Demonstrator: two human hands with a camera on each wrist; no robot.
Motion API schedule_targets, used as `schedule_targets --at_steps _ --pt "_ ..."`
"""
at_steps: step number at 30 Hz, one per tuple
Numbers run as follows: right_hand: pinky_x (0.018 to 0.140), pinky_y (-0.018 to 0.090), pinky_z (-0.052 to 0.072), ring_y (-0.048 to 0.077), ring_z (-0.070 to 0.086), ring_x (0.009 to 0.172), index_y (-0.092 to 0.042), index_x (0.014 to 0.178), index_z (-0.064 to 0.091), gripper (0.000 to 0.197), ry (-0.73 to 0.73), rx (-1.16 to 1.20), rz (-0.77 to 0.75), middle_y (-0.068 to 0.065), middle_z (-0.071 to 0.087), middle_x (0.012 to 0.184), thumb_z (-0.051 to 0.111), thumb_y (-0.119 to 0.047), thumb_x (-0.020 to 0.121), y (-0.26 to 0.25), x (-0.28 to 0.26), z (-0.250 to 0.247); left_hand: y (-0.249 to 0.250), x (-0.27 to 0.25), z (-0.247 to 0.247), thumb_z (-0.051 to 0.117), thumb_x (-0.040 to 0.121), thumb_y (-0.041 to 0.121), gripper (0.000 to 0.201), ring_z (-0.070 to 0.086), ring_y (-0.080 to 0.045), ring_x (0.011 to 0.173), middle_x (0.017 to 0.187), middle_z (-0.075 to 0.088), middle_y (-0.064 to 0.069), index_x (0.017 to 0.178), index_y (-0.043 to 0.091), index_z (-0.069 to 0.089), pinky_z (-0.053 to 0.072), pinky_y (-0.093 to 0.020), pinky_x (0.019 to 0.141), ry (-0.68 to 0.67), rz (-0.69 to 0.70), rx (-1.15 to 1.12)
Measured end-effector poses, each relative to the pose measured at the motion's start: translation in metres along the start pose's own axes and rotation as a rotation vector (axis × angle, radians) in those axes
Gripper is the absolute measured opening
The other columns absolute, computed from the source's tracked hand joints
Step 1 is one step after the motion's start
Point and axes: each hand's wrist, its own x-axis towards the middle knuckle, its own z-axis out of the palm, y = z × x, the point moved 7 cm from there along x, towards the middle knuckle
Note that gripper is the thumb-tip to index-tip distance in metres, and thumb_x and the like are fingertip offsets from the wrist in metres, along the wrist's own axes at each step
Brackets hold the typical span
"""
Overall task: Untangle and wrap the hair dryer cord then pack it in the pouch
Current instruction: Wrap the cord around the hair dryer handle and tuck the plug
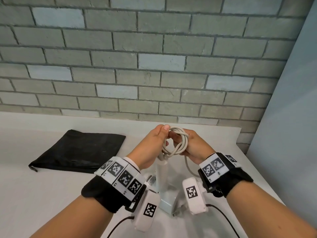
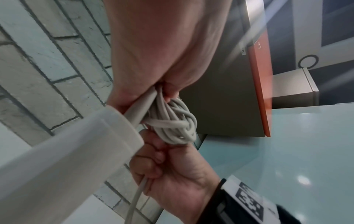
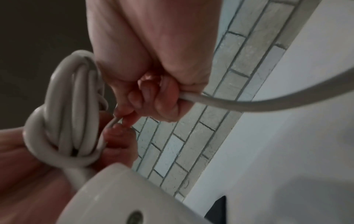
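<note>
A white hair dryer (image 1: 163, 179) hangs below my hands over the table, with its handle (image 2: 63, 153) (image 3: 122, 195) pointing up toward them. Its grey-white cord (image 1: 178, 143) is gathered in a small coil (image 2: 172, 121) (image 3: 70, 121) with one turn wound across the loops. My left hand (image 1: 154, 143) pinches the top of the coil (image 2: 153, 84). My right hand (image 1: 192, 145) grips the coil's right side, and its fingers (image 3: 153, 94) curl round the loose end of the cord (image 3: 249, 103). The plug (image 1: 180, 211) lies on the table. The black pouch (image 1: 80, 150) lies flat to the left.
The white table (image 1: 42, 194) runs to a grey brick wall (image 1: 137, 66) at the back. Its right edge (image 1: 267, 184) drops off beside a pale wall. Black cables (image 1: 221, 215) trail from my wrist cameras at the near edge.
</note>
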Motion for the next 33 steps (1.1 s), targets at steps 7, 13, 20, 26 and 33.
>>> schedule_targets --at_steps 7,13,20,26,33 --pt "0.059 0.024 0.043 0.010 0.052 0.054 -0.016 0.073 0.067 0.046 -0.142 0.209 0.037 -0.005 0.058 0.058 0.051 -0.059 0.077 -0.008 -0.005 0.000 0.001 0.003 -0.003 0.033 0.097 0.034 0.037 0.049 -0.023 0.074 0.082 0.054 -0.014 0.101 0.003 0.052 0.042 -0.033 0.072 0.029 0.018 0.030" --pt "0.065 0.017 0.048 0.006 0.061 0.068 -0.010 0.090 0.065 0.011 -0.133 0.155 -0.105 -0.005 0.068 0.071 0.058 -0.016 0.083 -0.010 -0.007 -0.004 0.004 0.003 0.003 0.032 0.098 0.030 0.026 0.042 -0.010 0.055 0.063 0.045 0.000 0.083 0.018 0.049 0.038 -0.021 0.053 0.041 0.053 0.006" --pt "0.068 0.009 0.037 0.001 0.046 0.075 -0.014 0.089 0.062 0.017 0.245 -0.711 -0.616 -0.004 0.044 0.088 0.072 -0.017 0.075 -0.055 -0.023 -0.006 0.003 0.004 0.000 0.028 0.097 0.037 0.035 0.042 -0.010 0.063 0.069 0.047 0.001 0.089 0.014 0.052 0.038 -0.023 0.065 0.011 0.059 -0.036" --pt "0.058 0.032 0.037 0.027 0.051 0.067 -0.002 0.085 0.058 0.014 0.175 -1.164 -0.541 0.012 0.049 0.089 0.053 -0.014 0.088 -0.062 -0.023 0.013 0.005 0.004 0.004 0.051 0.087 0.034 0.024 0.049 -0.005 0.059 0.069 0.052 0.001 0.081 0.010 0.051 0.039 -0.020 0.063 -0.139 -0.012 0.049" --pt "0.066 0.037 0.043 0.026 0.051 0.074 -0.007 0.085 0.055 0.007 0.005 -1.162 -0.446 0.000 0.039 0.089 0.049 -0.009 0.088 -0.078 -0.030 0.018 0.009 -0.002 0.008 0.047 0.057 0.011 0.031 0.042 -0.020 0.077 0.083 0.042 -0.007 0.087 0.012 0.038 0.034 -0.037 0.066 -0.199 -0.016 0.214"
